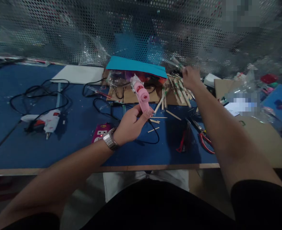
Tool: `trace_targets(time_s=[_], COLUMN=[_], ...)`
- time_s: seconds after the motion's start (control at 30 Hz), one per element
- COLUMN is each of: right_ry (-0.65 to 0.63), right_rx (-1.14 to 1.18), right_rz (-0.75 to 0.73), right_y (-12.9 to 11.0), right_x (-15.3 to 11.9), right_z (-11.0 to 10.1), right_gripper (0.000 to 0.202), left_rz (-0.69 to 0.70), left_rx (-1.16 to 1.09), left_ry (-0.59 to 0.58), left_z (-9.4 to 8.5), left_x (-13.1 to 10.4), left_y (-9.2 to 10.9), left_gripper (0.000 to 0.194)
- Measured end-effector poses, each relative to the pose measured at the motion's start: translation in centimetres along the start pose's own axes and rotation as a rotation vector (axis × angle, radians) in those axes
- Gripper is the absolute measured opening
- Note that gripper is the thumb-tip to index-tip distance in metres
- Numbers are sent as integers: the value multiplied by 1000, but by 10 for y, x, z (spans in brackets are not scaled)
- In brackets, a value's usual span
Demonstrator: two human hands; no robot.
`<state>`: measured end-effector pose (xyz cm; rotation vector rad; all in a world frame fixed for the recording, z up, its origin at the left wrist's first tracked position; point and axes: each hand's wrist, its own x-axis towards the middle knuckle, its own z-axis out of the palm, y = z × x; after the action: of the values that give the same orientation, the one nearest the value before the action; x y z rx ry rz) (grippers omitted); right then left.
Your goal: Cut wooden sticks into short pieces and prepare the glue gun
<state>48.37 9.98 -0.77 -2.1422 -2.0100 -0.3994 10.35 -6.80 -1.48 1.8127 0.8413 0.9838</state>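
Note:
My left hand (133, 123), with a metal watch at the wrist, is closed around a pink plastic object (144, 95). This object has a round hub and a ragged whitish upper end; its exact kind is unclear. Farther back on the right, my right hand (191, 76) pinches a thin, clear plastic-wrapped stick bundle (177, 63) with a green mark, blurred at its far end. Just below that hand, several wooden sticks (176, 89), some with green marks, lie in a pile on cardboard. A few loose sticks (153, 121) are beside the left fingertips.
A white glue gun (51, 121) with a black cord lies at left on the blue table (78, 150). Near my left wrist is a purple power strip (101, 131). Red-handled scissors (205, 142) lie under my right forearm. A perforated metal panel (66, 28) stands behind.

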Motion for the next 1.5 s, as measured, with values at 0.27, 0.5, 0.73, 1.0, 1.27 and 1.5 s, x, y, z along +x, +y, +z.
trace_targets(time_s=[0.27,0.5,0.73,1.0,1.27,1.5], right_ry=[26,82,49,94,297,224], right_rx=[197,268,274,326,441,879], right_rz=[-61,-61,-92,-159,-152,-212], right_y=[-21,-15,-17,-18,-34,-63], right_x=[-25,-23,-19,-16,-38,-143], right_z=[52,43,44,37,0,-57], right_gripper=[31,42,51,58,67,61], left_rz=[-9,-22,-15,-27,-55,-136], left_rx=[-20,-10,-36,-56,-129,-140], left_ry=[-1,-12,1,18,85,8], left_z=[-1,-1,-1,-2,-3,-1], left_x=[1,0,0,2,4,1], left_y=[1,0,0,-1,5,9], left_gripper=[55,55,54,58,55,46])
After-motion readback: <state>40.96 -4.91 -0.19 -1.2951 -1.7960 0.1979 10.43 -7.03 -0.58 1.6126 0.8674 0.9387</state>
